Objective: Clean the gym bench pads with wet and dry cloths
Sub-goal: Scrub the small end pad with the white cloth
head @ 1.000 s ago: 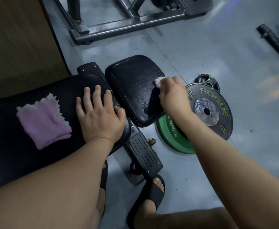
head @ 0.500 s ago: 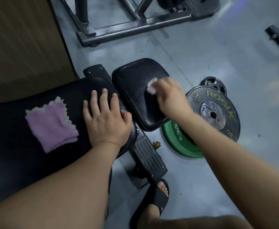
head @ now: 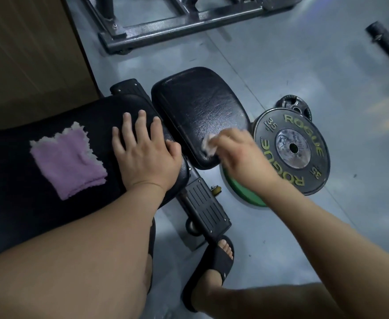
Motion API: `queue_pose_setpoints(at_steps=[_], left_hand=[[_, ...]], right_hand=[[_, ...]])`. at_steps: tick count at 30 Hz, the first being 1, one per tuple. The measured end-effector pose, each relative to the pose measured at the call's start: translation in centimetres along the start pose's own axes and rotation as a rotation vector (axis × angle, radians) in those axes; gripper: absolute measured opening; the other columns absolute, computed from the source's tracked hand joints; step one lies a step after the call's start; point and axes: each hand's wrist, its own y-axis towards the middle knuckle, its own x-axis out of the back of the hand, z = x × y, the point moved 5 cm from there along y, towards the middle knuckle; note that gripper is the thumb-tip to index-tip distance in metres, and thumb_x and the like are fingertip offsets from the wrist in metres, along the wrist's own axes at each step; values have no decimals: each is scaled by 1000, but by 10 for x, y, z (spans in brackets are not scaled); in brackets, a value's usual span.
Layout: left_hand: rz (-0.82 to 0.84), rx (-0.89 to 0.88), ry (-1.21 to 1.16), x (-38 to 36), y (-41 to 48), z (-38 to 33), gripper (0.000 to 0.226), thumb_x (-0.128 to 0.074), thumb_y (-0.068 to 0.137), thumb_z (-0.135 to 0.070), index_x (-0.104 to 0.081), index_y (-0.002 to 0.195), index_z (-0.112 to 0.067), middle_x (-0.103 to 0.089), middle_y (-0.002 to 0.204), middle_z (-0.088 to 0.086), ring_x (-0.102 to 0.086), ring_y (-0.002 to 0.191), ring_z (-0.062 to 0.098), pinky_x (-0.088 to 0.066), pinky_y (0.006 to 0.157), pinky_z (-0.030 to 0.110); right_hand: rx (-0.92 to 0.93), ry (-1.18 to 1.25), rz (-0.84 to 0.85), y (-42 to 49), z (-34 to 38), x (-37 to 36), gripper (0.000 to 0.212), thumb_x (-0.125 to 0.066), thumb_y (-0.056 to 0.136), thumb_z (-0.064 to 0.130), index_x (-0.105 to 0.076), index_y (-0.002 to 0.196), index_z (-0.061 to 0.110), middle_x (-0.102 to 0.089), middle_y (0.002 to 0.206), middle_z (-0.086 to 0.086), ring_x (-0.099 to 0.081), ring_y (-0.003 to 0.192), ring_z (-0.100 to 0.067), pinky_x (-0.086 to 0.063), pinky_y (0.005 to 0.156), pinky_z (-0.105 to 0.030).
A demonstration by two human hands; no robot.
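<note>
The small black seat pad (head: 198, 107) stands in the middle of the view, its surface shiny. My right hand (head: 242, 157) holds a small white cloth (head: 208, 147) against the pad's near right corner. The long black bench pad (head: 50, 171) runs off to the left. My left hand (head: 143, 155) lies flat on its right end with the fingers spread. A folded purple cloth (head: 68, 160) rests on the long pad, to the left of that hand.
A black 35 lb plate (head: 292, 148) lies over a green plate (head: 242, 192) on the grey floor right of the seat pad. A steel rack base (head: 184, 26) crosses the top. The bench frame (head: 205, 210) and my sandalled foot (head: 214, 263) are below.
My right hand has slid the white cloth from the seat pad's far right edge down to its near right corner. The left hand and the purple cloth have stayed where they were.
</note>
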Motion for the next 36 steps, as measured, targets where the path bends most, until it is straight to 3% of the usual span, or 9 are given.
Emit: queue_pose_setpoints(at_steps=[3, 8, 13, 19, 23, 25, 30, 32, 36], left_hand=[[-11, -4, 2, -1, 0, 0, 56, -45, 89, -38, -51, 142, -18, -38, 159, 10, -24, 152, 35, -16, 122, 58], [-11, -9, 5, -1, 0, 0, 57, -44, 89, -38, -51, 142, -18, -38, 159, 10, -24, 151, 36, -16, 122, 58], [-3, -8, 10, -2, -1, 0, 57, -44, 90, -39, -50, 143, -19, -38, 160, 10, -23, 152, 35, -16, 122, 58], [-11, -9, 16, -1, -1, -1, 57, -42, 90, -38, -50, 143, -18, -38, 159, 10, -23, 152, 36, -16, 122, 58], [-3, -20, 26, -2, -3, -2, 59, -39, 91, -39, -49, 145, -18, -37, 160, 10, -23, 152, 35, -16, 122, 59], [-3, -18, 40, -3, -3, -2, 59, -39, 91, -39, -48, 145, -19, -37, 160, 9, -23, 152, 34, -15, 123, 59], [-15, -16, 53, -6, -3, -2, 57, -41, 90, -38, -50, 143, -19, -38, 159, 9, -23, 152, 34, -16, 122, 59], [-23, -17, 53, -6, -3, -2, 57, -41, 90, -38, -50, 143, -19, -38, 159, 9, -23, 152, 33, -16, 122, 58], [-29, -19, 54, -6, -4, -4, 56, -40, 90, -37, -50, 143, -20, -38, 159, 8, -23, 152, 32, -16, 122, 58]], right_hand=[[-232, 15, -145, 0, -9, 0, 28, -56, 92, -1, -69, 110, 16, -60, 116, -3, -47, 98, -27, -46, 86, -45], [118, -13, 35, -17, 33, -15, 37, -59, 86, -9, -68, 108, 20, -58, 117, -1, -46, 96, -27, -44, 82, -37], [-363, 63, -256, 1, -2, -4, 26, -56, 91, 0, -72, 106, 14, -61, 113, -6, -51, 101, -33, -44, 84, -37], [-94, 111, -94, -32, 42, -18, 32, -56, 91, 6, -68, 120, 13, -53, 117, -8, -51, 99, -26, -48, 78, -34], [-427, 164, -328, -20, -17, -3, 22, -55, 96, 6, -68, 113, 12, -51, 111, -8, -56, 95, -25, -52, 86, -38], [-569, 250, -480, -24, -26, -3, 23, -53, 94, 3, -68, 109, 9, -48, 109, -7, -57, 94, -22, -49, 89, -28], [-496, 420, -509, -49, 52, -41, 22, -56, 86, -3, -65, 103, 6, -51, 107, -7, -46, 89, 0, -41, 81, -11], [-593, 470, -584, -47, 32, -43, 21, -56, 85, 0, -64, 103, 7, -53, 105, -7, -47, 92, 7, -40, 82, -9], [-1069, 755, -849, -43, -19, -46, 17, -51, 86, 13, -52, 94, 28, -63, 109, -5, -63, 96, -22, -53, 85, -42]])
